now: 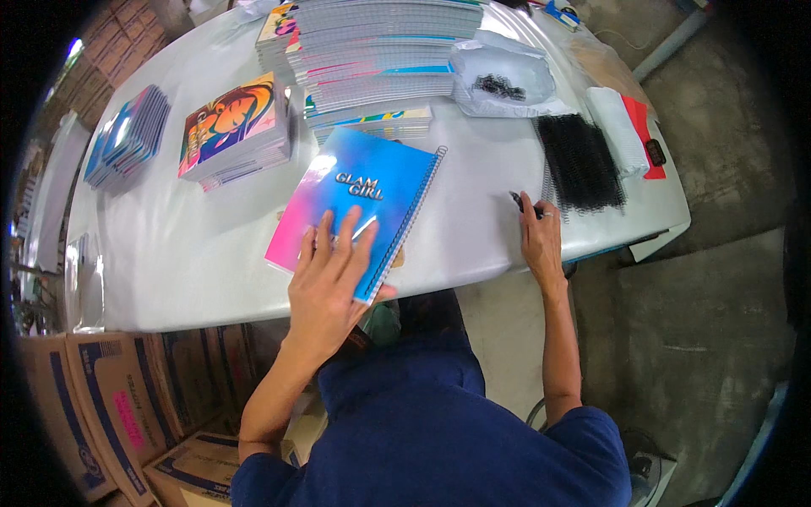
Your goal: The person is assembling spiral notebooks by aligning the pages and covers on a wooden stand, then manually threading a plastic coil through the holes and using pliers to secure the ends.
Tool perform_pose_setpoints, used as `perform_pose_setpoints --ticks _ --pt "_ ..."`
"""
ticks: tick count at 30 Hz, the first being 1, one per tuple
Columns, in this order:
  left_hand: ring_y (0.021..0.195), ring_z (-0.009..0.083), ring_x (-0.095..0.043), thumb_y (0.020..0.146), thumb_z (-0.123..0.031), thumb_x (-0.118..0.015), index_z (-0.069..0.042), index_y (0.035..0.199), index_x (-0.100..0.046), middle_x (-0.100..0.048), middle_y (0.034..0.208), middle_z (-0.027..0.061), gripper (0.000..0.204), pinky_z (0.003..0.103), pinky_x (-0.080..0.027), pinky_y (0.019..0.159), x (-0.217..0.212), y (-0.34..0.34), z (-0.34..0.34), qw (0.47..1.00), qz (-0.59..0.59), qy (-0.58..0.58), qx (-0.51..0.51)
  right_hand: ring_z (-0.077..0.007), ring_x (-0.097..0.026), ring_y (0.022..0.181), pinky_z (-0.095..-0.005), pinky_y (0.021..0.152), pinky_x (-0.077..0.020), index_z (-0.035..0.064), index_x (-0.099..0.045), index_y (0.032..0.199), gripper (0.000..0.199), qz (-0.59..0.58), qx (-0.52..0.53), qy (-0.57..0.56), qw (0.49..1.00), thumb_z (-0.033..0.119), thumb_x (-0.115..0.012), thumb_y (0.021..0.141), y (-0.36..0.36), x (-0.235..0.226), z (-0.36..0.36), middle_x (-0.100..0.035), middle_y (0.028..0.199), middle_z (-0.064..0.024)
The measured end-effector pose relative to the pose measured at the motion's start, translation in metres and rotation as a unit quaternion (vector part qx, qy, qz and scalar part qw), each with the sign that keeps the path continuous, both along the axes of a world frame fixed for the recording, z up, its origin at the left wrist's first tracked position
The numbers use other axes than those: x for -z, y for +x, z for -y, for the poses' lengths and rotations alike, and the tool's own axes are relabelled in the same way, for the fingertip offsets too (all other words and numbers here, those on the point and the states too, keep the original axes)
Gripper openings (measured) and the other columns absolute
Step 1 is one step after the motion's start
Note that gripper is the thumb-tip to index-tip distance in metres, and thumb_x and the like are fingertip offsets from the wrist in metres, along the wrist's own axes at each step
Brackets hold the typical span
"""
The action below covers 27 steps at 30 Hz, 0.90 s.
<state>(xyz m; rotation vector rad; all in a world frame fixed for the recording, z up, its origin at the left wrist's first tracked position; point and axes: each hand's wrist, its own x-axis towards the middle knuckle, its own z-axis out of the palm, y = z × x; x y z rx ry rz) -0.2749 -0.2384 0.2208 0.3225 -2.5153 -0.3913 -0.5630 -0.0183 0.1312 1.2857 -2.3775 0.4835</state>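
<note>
**Left hand flat on spiral notebook, right hand pinching black coil piece**

Left hand point(331, 272) lies palm down, fingers spread, on the lower part of the blue-pink notebook point(359, 203); thumb hooks under its near right corner. That grip is flat and wide, pressing rather than clasping. Notebook lies on the white counter point(186, 245) just in front of the person, long axis tilted, top end pointing away and to the right; spiral binding runs down its right edge. Cover has pale lettering mid-page.

Right hand point(541, 241) rests near the counter's right front edge, narrow grip pinching a small black piece point(517, 200); what it is exactly is hard to make out. Just beyond it, a pile of black spiral coils point(581, 160), touching a white wrapped bundle point(615, 127) on a red sheet.

Farther back: tall stacks of notebooks point(380, 51), edges toward the camera; a clear plastic bag point(507, 76) with dark bits inside; a stack with a colourful cartoon cover point(232, 127) to the left; a blue stack point(127, 135) at far left. Cardboard boxes point(101, 406) with blue stripes and a pink label sit under the counter, cut off by the frame edge.
</note>
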Motion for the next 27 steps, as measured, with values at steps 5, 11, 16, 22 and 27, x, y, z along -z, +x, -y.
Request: perform_pose_setpoints --ticks 5,11,16,22,27 --pt "0.118 0.0431 -0.050 0.084 -0.036 -0.067 -0.019 0.137 -0.053 -0.054 0.134 0.0111 0.057 0.053 -0.040 0.097 0.008 -0.014 -0.002 0.993 0.021 -0.103 -0.046 -0.0288 -0.061 0.079 -0.0387 0.067 -0.0516 0.0081 -0.060 0.125 0.042 0.201 -0.163 -0.070 0.963 0.014 -0.068 0.085 0.111 -0.073 0.039 -0.057 0.099 -0.0149" --pt "0.118 0.0441 -0.049 0.085 -0.028 -0.066 -0.022 0.141 -0.048 -0.048 0.139 0.0151 0.060 0.052 -0.039 0.098 0.003 -0.016 -0.005 0.995 0.023 -0.080 -0.059 -0.0257 -0.060 0.084 -0.0388 0.070 -0.0511 0.0105 -0.063 0.122 0.044 0.196 -0.271 -0.080 0.939 0.020 -0.074 0.080 0.152 -0.093 0.049 -0.057 0.101 -0.0125" --pt "0.126 0.0436 -0.046 0.088 -0.025 -0.063 -0.020 0.141 -0.047 -0.045 0.144 0.0160 0.055 0.054 -0.036 0.104 0.001 -0.016 -0.005 0.996 0.042 -0.060 -0.059 -0.0259 -0.060 0.085 -0.0386 0.072 -0.0503 0.0105 -0.063 0.122 0.045 0.184 -0.269 -0.062 0.943 0.020 -0.074 0.080 0.152 -0.092 0.052 -0.057 0.101 -0.0126" --pt "0.125 0.0438 -0.047 0.087 -0.022 -0.064 -0.020 0.141 -0.047 -0.047 0.143 0.0134 0.057 0.054 -0.037 0.102 -0.002 -0.017 -0.007 0.996 0.031 -0.053 -0.058 -0.0272 -0.060 0.083 -0.0383 0.068 -0.0500 0.0099 -0.063 0.122 0.046 0.182 -0.270 -0.087 0.941 0.016 -0.075 0.078 0.147 -0.098 0.055 -0.057 0.098 -0.0126" --pt "0.125 0.0427 -0.047 0.084 -0.015 -0.065 -0.018 0.139 -0.049 -0.052 0.139 0.0073 0.057 0.053 -0.038 0.101 0.000 -0.013 -0.004 0.996 0.039 -0.063 -0.050 -0.0244 -0.059 0.080 -0.0347 0.067 -0.0493 0.0065 -0.060 0.125 0.036 0.564 -0.233 0.049 0.790 0.017 -0.063 0.091 0.142 -0.113 0.062 -0.057 0.095 -0.0148"
